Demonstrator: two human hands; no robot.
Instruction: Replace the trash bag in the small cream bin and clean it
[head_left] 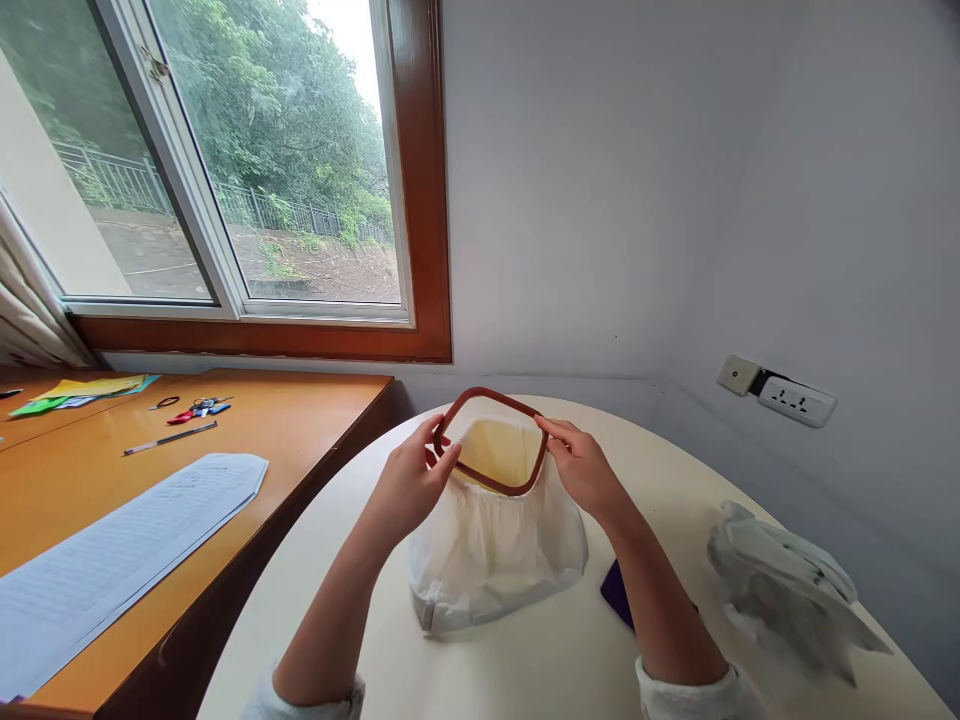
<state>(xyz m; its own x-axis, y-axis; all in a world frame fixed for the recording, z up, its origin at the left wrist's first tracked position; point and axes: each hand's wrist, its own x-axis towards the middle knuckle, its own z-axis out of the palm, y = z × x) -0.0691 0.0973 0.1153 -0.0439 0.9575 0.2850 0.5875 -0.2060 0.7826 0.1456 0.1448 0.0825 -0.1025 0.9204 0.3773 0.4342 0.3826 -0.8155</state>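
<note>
Between my hands is a brown, rounded-square rim ring [487,481], tilted toward me over the mouth of a small trash bin [504,452] with a pale yellow inside. A white translucent plastic bag [499,560] drapes around the bin's outside and spreads onto the round table. My left hand [409,478] grips the ring's left side, thumb in front and fingers behind. On the opposite side, my right hand [585,468] pinches the ring's upper right corner. Whether the ring touches the bin all round, I cannot tell.
A crumpled plastic bag [787,585] lies at the cream table's [330,590] right side. Partly behind my right forearm is a dark purple object [617,596]. On the wooden desk [285,405] at left are papers [142,560], a pen [170,438] and keys [201,409].
</note>
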